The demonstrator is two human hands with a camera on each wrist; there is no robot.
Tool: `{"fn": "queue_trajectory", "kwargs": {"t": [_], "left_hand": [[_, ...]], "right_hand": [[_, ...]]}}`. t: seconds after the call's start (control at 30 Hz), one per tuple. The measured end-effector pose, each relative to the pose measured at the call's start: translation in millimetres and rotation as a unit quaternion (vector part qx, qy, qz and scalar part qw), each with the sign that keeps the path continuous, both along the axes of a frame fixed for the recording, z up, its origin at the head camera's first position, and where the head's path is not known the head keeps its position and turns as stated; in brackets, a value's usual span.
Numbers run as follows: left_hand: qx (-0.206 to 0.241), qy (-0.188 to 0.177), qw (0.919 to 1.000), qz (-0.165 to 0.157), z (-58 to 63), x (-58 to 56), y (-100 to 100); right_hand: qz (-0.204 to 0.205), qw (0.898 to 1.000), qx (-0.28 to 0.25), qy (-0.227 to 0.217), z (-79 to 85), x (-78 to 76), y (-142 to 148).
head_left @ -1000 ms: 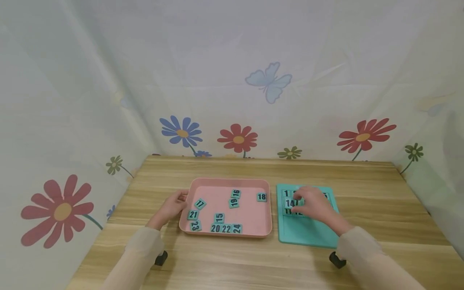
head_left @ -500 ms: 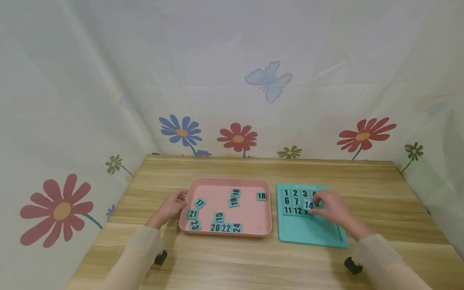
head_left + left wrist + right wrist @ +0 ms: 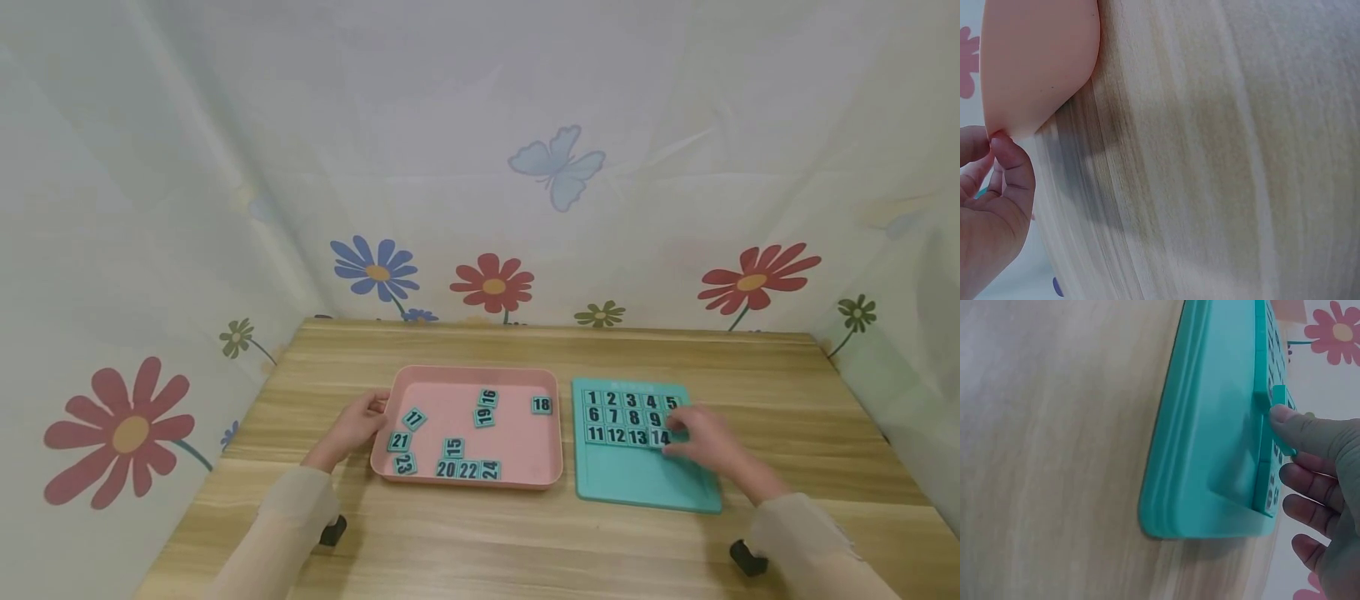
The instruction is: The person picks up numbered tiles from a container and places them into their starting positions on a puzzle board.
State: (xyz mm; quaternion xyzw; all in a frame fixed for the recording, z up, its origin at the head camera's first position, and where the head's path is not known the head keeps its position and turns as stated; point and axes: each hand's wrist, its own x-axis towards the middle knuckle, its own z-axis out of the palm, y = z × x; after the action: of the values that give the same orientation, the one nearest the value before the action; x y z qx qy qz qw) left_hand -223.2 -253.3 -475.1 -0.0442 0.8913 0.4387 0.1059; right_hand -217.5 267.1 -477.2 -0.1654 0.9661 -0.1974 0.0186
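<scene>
My left hand [image 3: 358,427] pinches the left rim of the pink tray [image 3: 521,442] between thumb and finger; the left wrist view shows the grip at the tray's edge [image 3: 1013,119]. Over the turquoise board [image 3: 637,479], my right hand [image 3: 707,440] holds the number tile 14 [image 3: 659,437] between thumb and fingers. In the right wrist view that tile [image 3: 1280,400] stands slightly proud of the neighbouring tiles. Tiles 1 to 9 and 11 to 13 [image 3: 617,435] sit in rows on the board. My right fingers hide the spot below tile 5.
Loose number tiles lie in the tray, among them tile 18 [image 3: 541,405], tile 15 [image 3: 453,448] and tile 17 [image 3: 413,418]. Tray and board stand side by side on a wooden table [image 3: 480,542]. A flowered cloth [image 3: 637,183] hangs behind.
My right hand has carried tile 14 rightward across the board, from over the left columns to beside tile 13. My left hand stays at the tray's rim.
</scene>
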Motion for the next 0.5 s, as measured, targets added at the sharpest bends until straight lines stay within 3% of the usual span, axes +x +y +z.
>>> {"fn": "queue_trajectory", "kwargs": {"t": [0.27, 0.5], "left_hand": [[-0.001, 0.005, 1.0, -0.002, 1.0, -0.7, 0], [0.002, 0.004, 1.0, 0.0, -0.2, -1.2, 0]], "right_hand": [[-0.008, 0.999, 0.033, -0.002, -7.5, -1.6, 1], [-0.005, 0.998, 0.058, 0.025, -11.5, -1.1, 0]]}}
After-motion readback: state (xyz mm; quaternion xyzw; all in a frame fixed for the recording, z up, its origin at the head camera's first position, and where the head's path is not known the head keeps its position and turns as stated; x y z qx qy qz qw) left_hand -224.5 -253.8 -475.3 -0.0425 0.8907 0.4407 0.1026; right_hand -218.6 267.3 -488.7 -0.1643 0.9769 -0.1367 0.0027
